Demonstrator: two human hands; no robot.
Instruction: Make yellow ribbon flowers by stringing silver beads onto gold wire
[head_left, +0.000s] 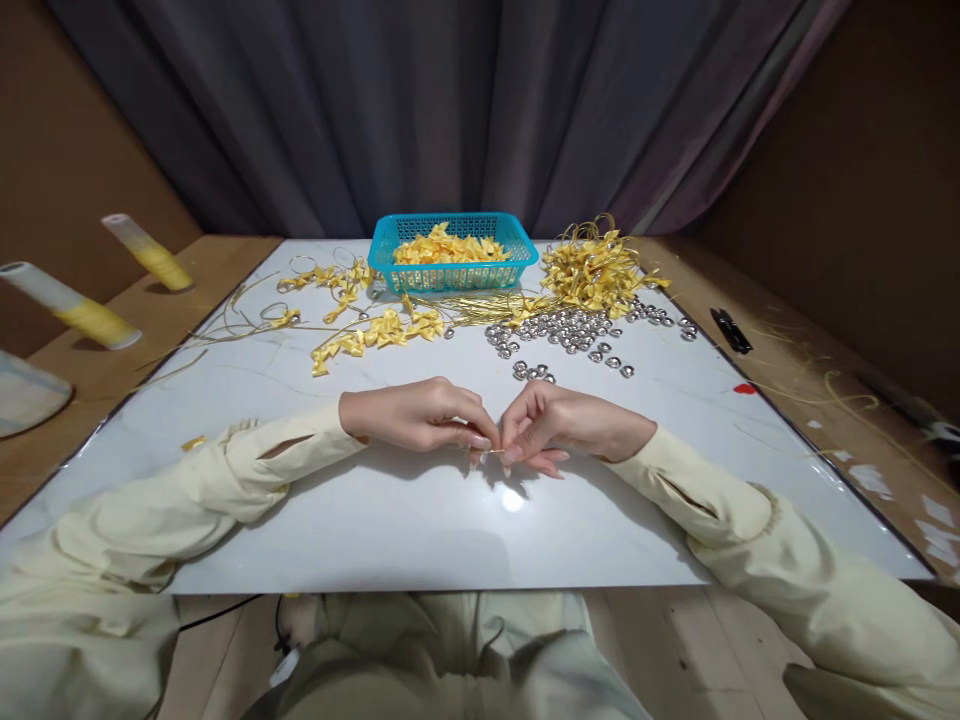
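Observation:
My left hand [431, 415] and my right hand [562, 425] meet over the front middle of the white table. The fingertips of both are pinched on a thin gold cord [496, 452], of which only a short bit shows between them. The rest of the cord is hidden by the fingers. Just beyond my right hand lie silver heart-shaped beads [534, 372], with a larger spread of them behind. A row of yellow ribbon bows [379, 335] lies beyond my left hand.
At the back stands a turquoise basket [454, 278] of yellow bows. Right of it is a pile of bows with cords [596, 272]; straight gold cords [480, 308] lie in front. Yellow thread cones [94, 318] stand at left, black snips [731, 331] at right.

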